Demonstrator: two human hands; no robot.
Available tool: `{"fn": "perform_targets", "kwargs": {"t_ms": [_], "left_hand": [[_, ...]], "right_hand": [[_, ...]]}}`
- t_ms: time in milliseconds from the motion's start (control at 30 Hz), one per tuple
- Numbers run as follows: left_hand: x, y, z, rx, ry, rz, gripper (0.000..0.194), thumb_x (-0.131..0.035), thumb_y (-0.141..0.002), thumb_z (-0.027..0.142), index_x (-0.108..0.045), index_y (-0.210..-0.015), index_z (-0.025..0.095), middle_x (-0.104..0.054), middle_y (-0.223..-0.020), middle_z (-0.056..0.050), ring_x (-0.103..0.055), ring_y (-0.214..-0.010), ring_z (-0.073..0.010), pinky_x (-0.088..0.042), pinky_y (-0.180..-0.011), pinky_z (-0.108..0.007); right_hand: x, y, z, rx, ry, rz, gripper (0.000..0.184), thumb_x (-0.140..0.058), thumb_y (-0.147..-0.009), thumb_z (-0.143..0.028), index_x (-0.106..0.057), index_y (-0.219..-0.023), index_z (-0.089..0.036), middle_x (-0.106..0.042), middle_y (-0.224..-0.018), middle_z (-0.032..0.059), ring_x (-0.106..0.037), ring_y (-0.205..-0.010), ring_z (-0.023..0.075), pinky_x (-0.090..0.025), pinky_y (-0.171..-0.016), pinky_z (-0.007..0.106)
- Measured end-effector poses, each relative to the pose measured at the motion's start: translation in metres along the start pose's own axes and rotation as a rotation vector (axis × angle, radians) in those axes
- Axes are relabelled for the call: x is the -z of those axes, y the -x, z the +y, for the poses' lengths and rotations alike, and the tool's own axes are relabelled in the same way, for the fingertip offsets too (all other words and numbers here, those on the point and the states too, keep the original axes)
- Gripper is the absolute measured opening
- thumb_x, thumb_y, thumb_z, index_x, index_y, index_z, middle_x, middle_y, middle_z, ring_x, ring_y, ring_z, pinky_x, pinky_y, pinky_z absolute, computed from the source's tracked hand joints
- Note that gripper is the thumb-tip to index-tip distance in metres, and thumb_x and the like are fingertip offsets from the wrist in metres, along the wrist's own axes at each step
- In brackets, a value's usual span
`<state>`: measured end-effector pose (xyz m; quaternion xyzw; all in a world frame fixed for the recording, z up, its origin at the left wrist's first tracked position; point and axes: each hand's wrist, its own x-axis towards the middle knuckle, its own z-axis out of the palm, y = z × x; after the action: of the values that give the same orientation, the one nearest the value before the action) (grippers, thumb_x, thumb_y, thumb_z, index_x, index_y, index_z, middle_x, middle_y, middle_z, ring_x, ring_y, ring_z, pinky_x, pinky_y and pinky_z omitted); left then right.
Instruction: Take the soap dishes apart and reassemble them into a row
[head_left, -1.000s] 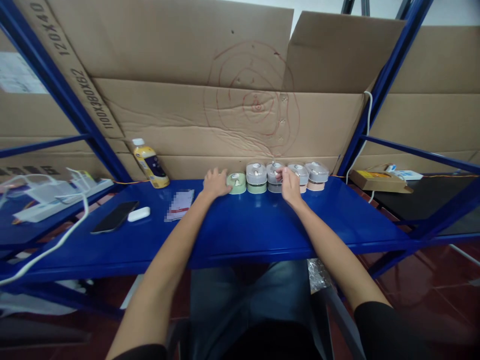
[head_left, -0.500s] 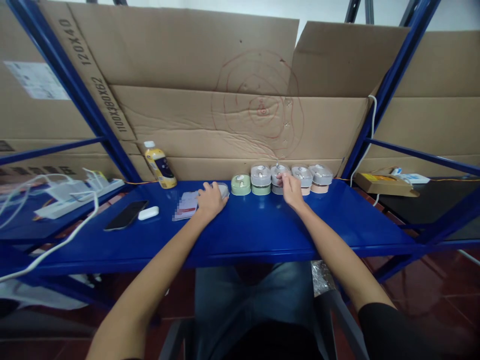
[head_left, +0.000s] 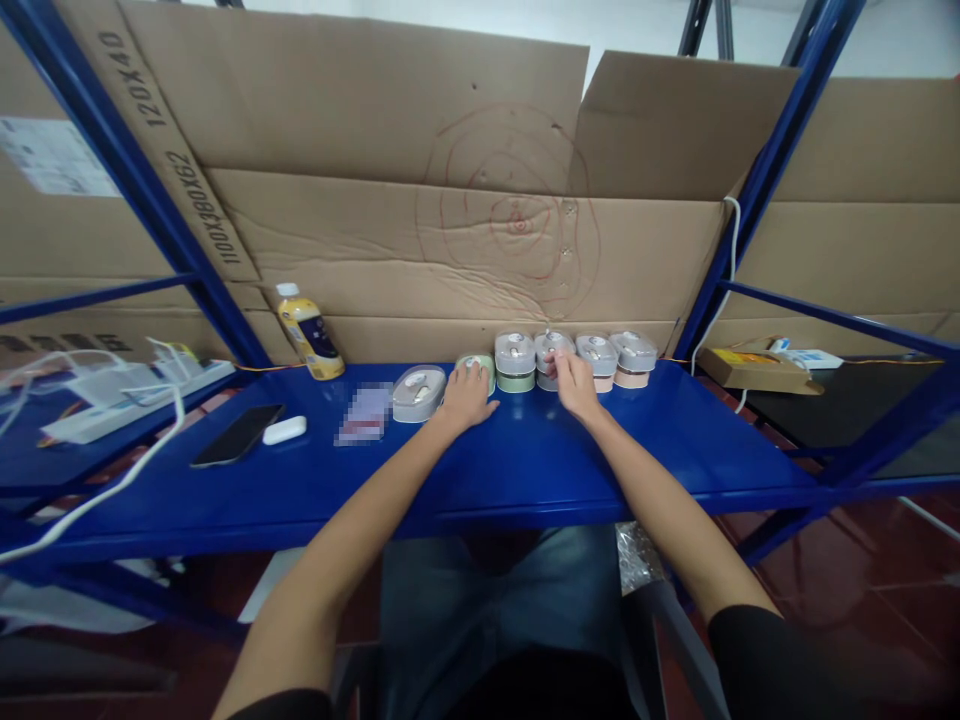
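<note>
My left hand (head_left: 466, 398) lies over a small green lidded box (head_left: 486, 366), its fingers stretched across the top and its thumb apart to the right. To its left sits an oval box with a clear grey lid (head_left: 418, 393). My right hand (head_left: 576, 385) is closed at the side of a grey two-tier box (head_left: 552, 345); its fingers partly hide the box. Similar two-tier boxes stand beside it: one with a green base (head_left: 515, 362) to the left, two with peach bases (head_left: 634, 358) to the right.
A blurred-out card (head_left: 364, 414), a white earbud case (head_left: 285, 430), a black phone (head_left: 238, 435) and a yellow bottle (head_left: 310, 332) are on the left of the blue table (head_left: 525, 470). Cardboard (head_left: 337, 230) closes off the back. Blue posts (head_left: 772, 190) flank the table.
My left hand has let go of the grey-lidded oval box and moved right onto the green box. The oval box now shows uncovered. My right hand stays at the grey box.
</note>
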<state>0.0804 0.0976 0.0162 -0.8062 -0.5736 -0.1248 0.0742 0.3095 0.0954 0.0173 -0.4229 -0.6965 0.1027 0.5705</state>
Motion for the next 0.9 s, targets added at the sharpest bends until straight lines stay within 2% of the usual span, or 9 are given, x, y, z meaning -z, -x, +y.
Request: {"fn": "perform_targets", "kwargs": {"t_ms": [133, 233, 300, 367, 433, 500, 600, 700, 900], "left_hand": [[0.012, 0.053, 0.012, -0.034, -0.093, 0.069, 0.051, -0.071, -0.091, 0.041, -0.059, -0.128, 0.009, -0.058, -0.138, -0.027, -0.051, -0.134, -0.0463, -0.043, -0.11, -0.056], [0.017, 0.092, 0.009, -0.128, -0.015, 0.145, 0.047, -0.073, -0.089, 0.041, -0.059, -0.123, 0.013, -0.061, -0.127, -0.022, -0.058, -0.123, -0.0414, -0.049, -0.104, -0.055], [0.017, 0.107, 0.001, -0.165, 0.111, 0.206, 0.062, -0.081, -0.081, 0.049, -0.056, -0.126, 0.014, -0.057, -0.132, -0.023, -0.056, -0.127, -0.0426, -0.048, -0.107, -0.057], [0.016, 0.111, -0.007, -0.169, 0.269, 0.203, 0.076, -0.086, -0.075, 0.05, -0.052, -0.132, 0.015, -0.053, -0.138, -0.023, -0.055, -0.131, -0.0427, -0.048, -0.109, -0.058], [0.017, 0.108, -0.015, -0.238, 0.437, 0.118, 0.08, -0.087, -0.072, 0.046, -0.049, -0.137, 0.018, -0.053, -0.141, -0.02, -0.057, -0.131, -0.0393, -0.049, -0.11, -0.055], [0.02, 0.098, -0.019, -0.353, 0.578, 0.006, 0.085, -0.09, -0.07, 0.042, -0.047, -0.14, 0.022, -0.056, -0.141, -0.015, -0.059, -0.131, -0.0362, -0.049, -0.112, -0.052], [0.02, 0.08, -0.02, -0.416, 0.703, -0.065, 0.093, -0.091, -0.067, 0.041, -0.042, -0.145, 0.024, -0.059, -0.141, -0.013, -0.061, -0.129, -0.0359, -0.05, -0.11, -0.052], [0.01, 0.066, -0.018, -0.396, 0.736, 0.01, 0.096, -0.092, -0.064, 0.042, -0.043, -0.144, 0.021, -0.055, -0.144, -0.016, -0.058, -0.133, -0.0378, -0.048, -0.113, -0.054], [-0.006, 0.06, -0.025, -0.36, 0.707, -0.022, 0.115, -0.09, -0.066, 0.044, -0.028, -0.16, 0.019, -0.054, -0.148, -0.018, -0.056, -0.136, -0.0385, -0.044, -0.116, -0.058]], "right_hand": [[0.0, 0.002, -0.009, 0.024, 0.026, -0.027, 0.048, -0.047, -0.101, -0.061, -0.07, -0.089, -0.02, -0.07, -0.075, 0.0043, -0.065, -0.071, 0.0203, -0.053, -0.072, 0.034], [-0.003, 0.008, -0.018, 0.149, 0.029, -0.208, 0.043, -0.071, -0.088, -0.06, -0.072, -0.104, -0.02, -0.074, -0.096, 0.0073, -0.069, -0.088, 0.0229, -0.056, -0.084, 0.037], [-0.006, 0.014, -0.024, 0.253, 0.021, -0.428, 0.066, -0.083, -0.076, -0.061, -0.068, -0.126, -0.021, -0.068, -0.131, 0.013, -0.065, -0.12, 0.0295, -0.052, -0.104, 0.044], [-0.011, 0.021, -0.031, 0.298, 0.032, -0.641, 0.096, -0.09, -0.065, -0.063, -0.057, -0.146, -0.024, -0.048, -0.158, 0.0154, -0.047, -0.146, 0.0352, -0.04, -0.12, 0.051], [-0.016, 0.026, -0.037, 0.291, 0.053, -0.782, 0.112, -0.094, -0.059, -0.063, -0.049, -0.154, -0.025, -0.041, -0.165, 0.0159, -0.037, -0.153, 0.038, -0.034, -0.124, 0.054], [-0.02, 0.029, -0.042, 0.288, 0.045, -0.855, 0.113, -0.095, -0.058, -0.06, -0.048, -0.154, -0.025, -0.049, -0.159, 0.0154, -0.044, -0.149, 0.038, -0.038, -0.121, 0.052], [-0.02, 0.028, -0.045, 0.282, 0.039, -0.845, 0.11, -0.095, -0.059, -0.057, -0.049, -0.152, -0.023, -0.059, -0.148, 0.0147, -0.057, -0.137, 0.0359, -0.045, -0.115, 0.049], [-0.013, 0.023, -0.04, 0.216, 0.121, -0.802, 0.109, -0.096, -0.058, -0.056, -0.052, -0.15, -0.018, -0.063, -0.144, 0.0174, -0.06, -0.131, 0.0369, -0.047, -0.111, 0.05], [0.019, 0.003, -0.018, 0.012, 0.119, -0.702, 0.08, -0.087, -0.071, -0.061, -0.064, -0.136, -0.019, -0.073, -0.115, 0.0088, -0.069, -0.1, 0.0268, -0.056, -0.092, 0.041]]}}
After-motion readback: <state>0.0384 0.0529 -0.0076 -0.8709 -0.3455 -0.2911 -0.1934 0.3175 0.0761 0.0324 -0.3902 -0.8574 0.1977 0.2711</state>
